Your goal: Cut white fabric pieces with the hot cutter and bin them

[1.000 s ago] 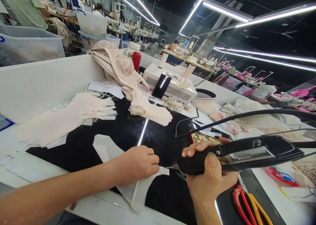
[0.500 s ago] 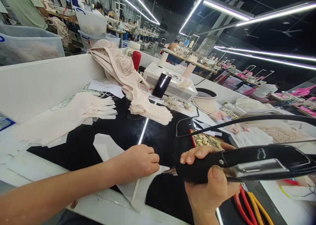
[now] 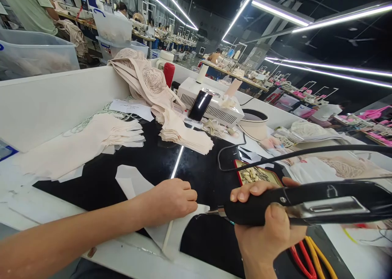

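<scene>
My left hand [image 3: 171, 203], its fingers curled together, presses on a thin white cut piece [image 3: 179, 234] near the front of the black tabletop [image 3: 208, 173]. The fingertips are hidden beneath the hand. My right hand [image 3: 266, 230] is wrapped round a black corded handheld tool [image 3: 324, 201] with a silver lever under the thumb. The tool's narrow metal tip points left and reaches the pointed right end of the white piece, just beside my left knuckles. Whether tip and piece touch is hard to tell.
Stacked beige fabric pieces [image 3: 82, 144] lie left; lace bra parts [image 3: 147, 79] pile up behind. A white vented box [image 3: 211, 101] with a phone [image 3: 200, 105] stands at the back. Right are a red-edged tray [image 3: 254, 175], the black cord [image 3: 294, 151] and red-handled [image 3: 301, 262] and yellow-handled tools [image 3: 320, 258].
My right hand and the tool have shifted slightly right, drawing the metal tip a little away from my left hand. My left hand has hardly moved.
</scene>
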Motion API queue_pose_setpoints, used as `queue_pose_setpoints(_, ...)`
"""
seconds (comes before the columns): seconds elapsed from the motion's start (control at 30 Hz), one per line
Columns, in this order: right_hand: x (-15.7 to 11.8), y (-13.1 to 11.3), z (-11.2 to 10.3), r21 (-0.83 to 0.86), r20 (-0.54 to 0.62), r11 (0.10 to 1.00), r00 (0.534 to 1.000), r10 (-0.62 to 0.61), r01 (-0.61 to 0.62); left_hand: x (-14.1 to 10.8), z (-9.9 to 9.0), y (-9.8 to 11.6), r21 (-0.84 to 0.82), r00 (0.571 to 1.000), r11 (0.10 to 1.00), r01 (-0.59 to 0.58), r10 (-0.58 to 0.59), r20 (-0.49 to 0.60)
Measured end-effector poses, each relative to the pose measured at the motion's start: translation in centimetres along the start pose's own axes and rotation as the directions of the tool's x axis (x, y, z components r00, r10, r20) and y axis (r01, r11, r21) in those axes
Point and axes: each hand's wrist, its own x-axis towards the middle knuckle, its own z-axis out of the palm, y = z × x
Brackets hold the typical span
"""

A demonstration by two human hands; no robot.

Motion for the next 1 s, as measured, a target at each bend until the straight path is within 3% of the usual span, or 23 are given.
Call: queue_pose_setpoints(1.0,-0.50,0.04,0.19,-0.030,0.008,1.000,1.000,0.009,-0.009,0.05,0.06,-0.13,-0.024,1.000,1.000,0.013,-0.013,0.010)
